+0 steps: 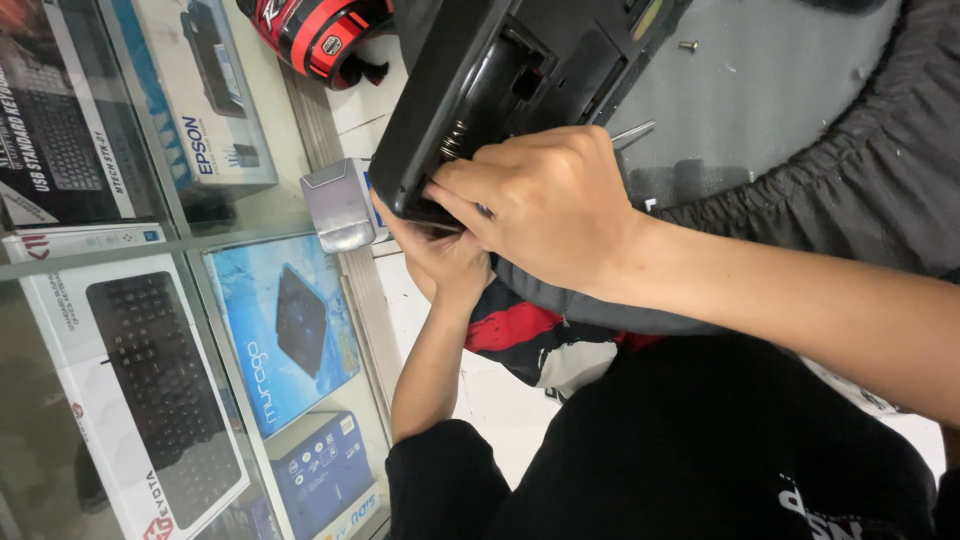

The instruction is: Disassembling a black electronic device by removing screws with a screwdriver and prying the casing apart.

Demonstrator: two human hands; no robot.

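Right hand (545,205) grips (perhaps) black device (480,80).

Bright, even indoor light; soft shadows under the right hand (545,200). Pale glare on the glass cabinet (150,250). Sharp focus, slight stretching toward the edges.

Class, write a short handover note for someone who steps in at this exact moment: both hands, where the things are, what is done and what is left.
Right hand: on the near edge of the black device, fingers pressing at an open recess where a coil spring shows.
Left hand: under that same edge, supporting it; its grip is mostly hidden.
Device: tilted up off the grey mat, over the person's lap.
On the mat: one loose screw and a metal tool tip.
Done: the recess is open and one screw is out.
Left: the recess is not yet closed; the screw is still loose.
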